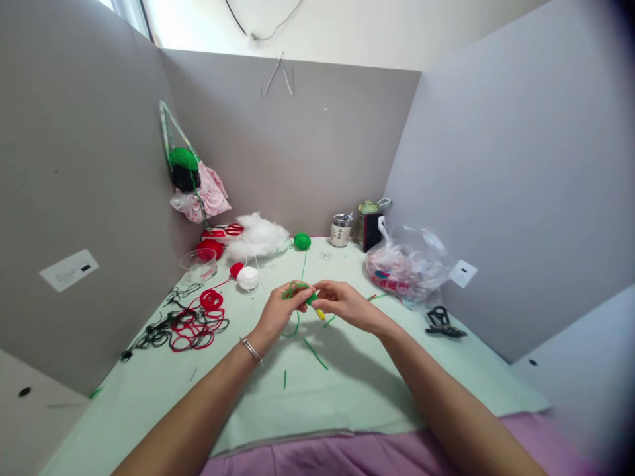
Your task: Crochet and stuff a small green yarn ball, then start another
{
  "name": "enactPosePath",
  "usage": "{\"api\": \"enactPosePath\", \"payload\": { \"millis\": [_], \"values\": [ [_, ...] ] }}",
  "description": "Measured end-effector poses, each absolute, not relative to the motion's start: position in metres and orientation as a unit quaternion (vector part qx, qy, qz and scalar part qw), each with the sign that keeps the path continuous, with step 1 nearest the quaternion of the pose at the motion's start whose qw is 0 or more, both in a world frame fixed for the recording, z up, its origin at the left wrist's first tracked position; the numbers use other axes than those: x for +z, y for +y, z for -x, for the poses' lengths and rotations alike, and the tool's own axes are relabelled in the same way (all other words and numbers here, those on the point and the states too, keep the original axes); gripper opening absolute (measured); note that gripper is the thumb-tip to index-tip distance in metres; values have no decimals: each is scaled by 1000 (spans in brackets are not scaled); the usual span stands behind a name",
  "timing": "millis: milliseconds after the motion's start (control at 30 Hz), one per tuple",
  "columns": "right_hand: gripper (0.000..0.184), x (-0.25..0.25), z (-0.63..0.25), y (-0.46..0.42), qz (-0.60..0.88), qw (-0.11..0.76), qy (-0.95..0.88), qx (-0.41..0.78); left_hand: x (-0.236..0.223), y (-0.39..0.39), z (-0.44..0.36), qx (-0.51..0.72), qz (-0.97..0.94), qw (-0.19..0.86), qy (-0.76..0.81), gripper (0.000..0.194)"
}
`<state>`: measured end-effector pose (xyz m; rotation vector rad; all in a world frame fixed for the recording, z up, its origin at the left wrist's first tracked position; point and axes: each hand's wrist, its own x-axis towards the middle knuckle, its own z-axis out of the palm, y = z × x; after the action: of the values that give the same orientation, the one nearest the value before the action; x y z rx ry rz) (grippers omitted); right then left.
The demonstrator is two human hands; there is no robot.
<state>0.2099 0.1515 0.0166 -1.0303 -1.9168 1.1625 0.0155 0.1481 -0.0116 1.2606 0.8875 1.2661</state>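
Observation:
Above the middle of the table, my left hand point(281, 311) is closed on a small green crochet piece point(311, 299), with green yarn point(296, 285) looped over its fingers. My right hand point(343, 304) meets it from the right, its fingers pinched round a crochet hook, whose yellow handle point(320, 315) sticks out below. The hook's tip is hidden by the fingers and the green work. A strand runs from the hands back to a green yarn ball point(302, 241). Cut green yarn pieces point(315, 354) lie on the cloth under the hands.
Left: tangled red and black yarn point(198, 320), a clear plastic tub point(199, 264), a white yarn ball point(248, 278) and white stuffing point(258, 237). Right: a tin point(341, 230), a plastic bag point(404, 264) and a black clip point(444, 324). Grey partitions point(292, 132) enclose the table.

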Motion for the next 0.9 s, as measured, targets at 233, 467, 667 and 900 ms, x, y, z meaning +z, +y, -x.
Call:
{"api": "enactPosePath", "payload": {
  "millis": [233,467,667,900],
  "values": [
    [22,-26,-191,170,413,451,-669,421,-33,145,-13,579,-530,472,401,28],
    [26,-30,-187,173,396,530,-622,418,-39,120,-20,556,-656,360,362,19],
    [24,-29,-186,171,380,538,-620,426,-36,130,1,606,-600,238,465,28],
    [16,-29,-177,156,374,526,-669,369,-39,133,-2,570,-613,212,504,6]
  ]
}}
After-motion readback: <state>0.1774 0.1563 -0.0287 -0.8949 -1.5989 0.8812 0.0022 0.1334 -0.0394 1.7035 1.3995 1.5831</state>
